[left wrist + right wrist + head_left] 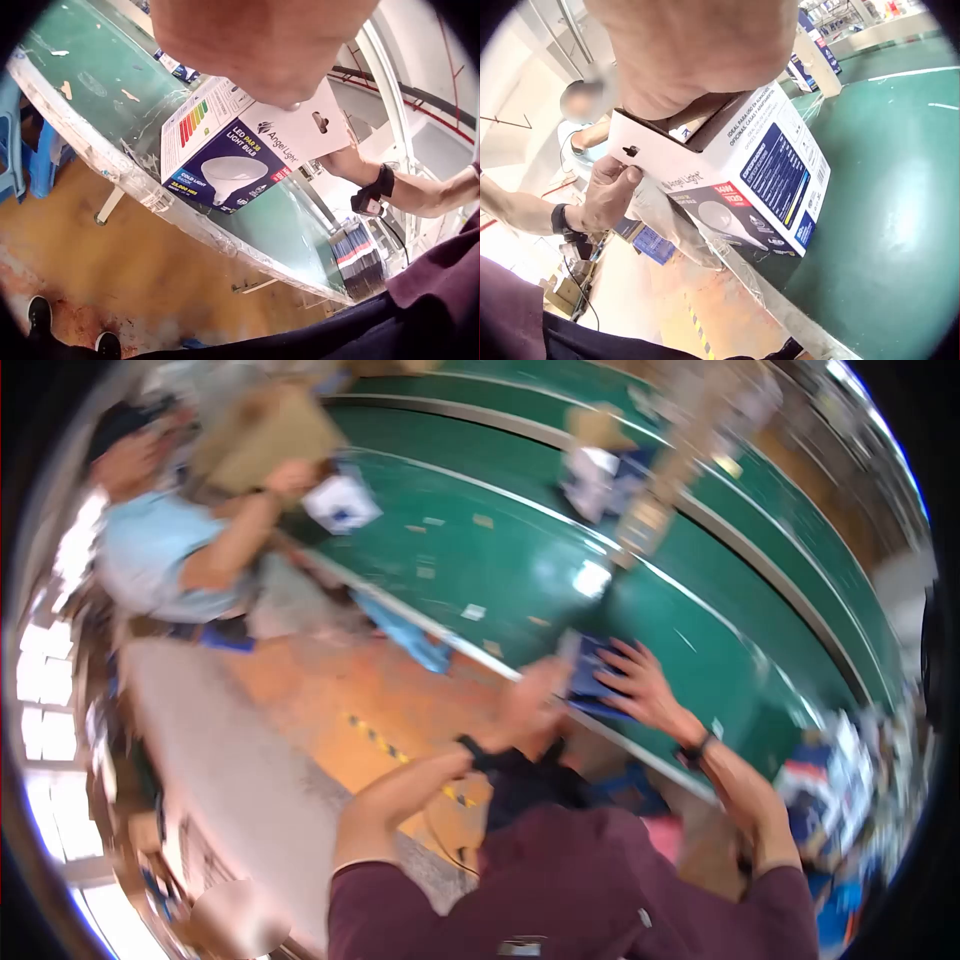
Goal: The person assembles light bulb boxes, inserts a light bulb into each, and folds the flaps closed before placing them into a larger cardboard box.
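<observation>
Two hands on bulb box (pixel 225 161) | left hand (pixel 607 199) pinches flap (pixel 656 154) | right hand (pixel 640 685) spread flat on top

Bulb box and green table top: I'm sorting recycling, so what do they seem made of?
The bulb box looks like thin cardboard: glossy print outside, plain brown inside the open flap, punched hang hole. The green table top seems smooth, shiny and scuffed, perhaps painted or coated; material unclear.

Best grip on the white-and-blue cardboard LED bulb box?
Grip the white-and-blue cardboard LED bulb box by its two opposite side walls, with the left hand and right hand coming from either side. It overhangs the green table's edge, its top flaps look open, and the thin hang-tab flap would probably bend; the flat walls look stiffer.
</observation>
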Demonstrator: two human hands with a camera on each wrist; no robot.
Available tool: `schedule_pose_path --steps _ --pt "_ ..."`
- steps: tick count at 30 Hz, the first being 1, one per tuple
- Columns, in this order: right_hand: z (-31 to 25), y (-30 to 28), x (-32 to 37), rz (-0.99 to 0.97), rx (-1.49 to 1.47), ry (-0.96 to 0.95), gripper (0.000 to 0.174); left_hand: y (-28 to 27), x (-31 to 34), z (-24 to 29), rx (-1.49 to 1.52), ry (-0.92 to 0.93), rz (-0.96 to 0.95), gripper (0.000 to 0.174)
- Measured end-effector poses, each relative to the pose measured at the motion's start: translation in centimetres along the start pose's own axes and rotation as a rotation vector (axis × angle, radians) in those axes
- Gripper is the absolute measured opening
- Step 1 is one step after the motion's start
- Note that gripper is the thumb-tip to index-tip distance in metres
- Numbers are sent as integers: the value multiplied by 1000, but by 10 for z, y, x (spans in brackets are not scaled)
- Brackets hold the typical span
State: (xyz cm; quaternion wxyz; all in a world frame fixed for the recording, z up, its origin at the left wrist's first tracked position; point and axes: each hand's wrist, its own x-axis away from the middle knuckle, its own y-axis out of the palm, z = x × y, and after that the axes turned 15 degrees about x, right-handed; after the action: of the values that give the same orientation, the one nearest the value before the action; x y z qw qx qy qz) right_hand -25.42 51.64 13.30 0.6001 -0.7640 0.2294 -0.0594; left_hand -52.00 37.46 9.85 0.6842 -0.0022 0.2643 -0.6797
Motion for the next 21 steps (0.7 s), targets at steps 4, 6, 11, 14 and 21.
schedule_pose_path --steps 4,6,11,14,21 --pt "-2 18 15 77 -110 51 42 3 -5 2 -159 37 -105 63" --pt "-7 20 12 42 -123 76 41 2 -8 -1 -216 131 -194 65" --pt "4 2 11 -45 -320 49 48 -9 -30 -3 -302 241 -315 61" --pt "17 -2 38 -76 -224 -108 52 -17 -36 -6 -325 292 -389 60" --pt "19 -6 57 -61 -130 -152 56 -16 -41 -6 -318 289 -450 63"
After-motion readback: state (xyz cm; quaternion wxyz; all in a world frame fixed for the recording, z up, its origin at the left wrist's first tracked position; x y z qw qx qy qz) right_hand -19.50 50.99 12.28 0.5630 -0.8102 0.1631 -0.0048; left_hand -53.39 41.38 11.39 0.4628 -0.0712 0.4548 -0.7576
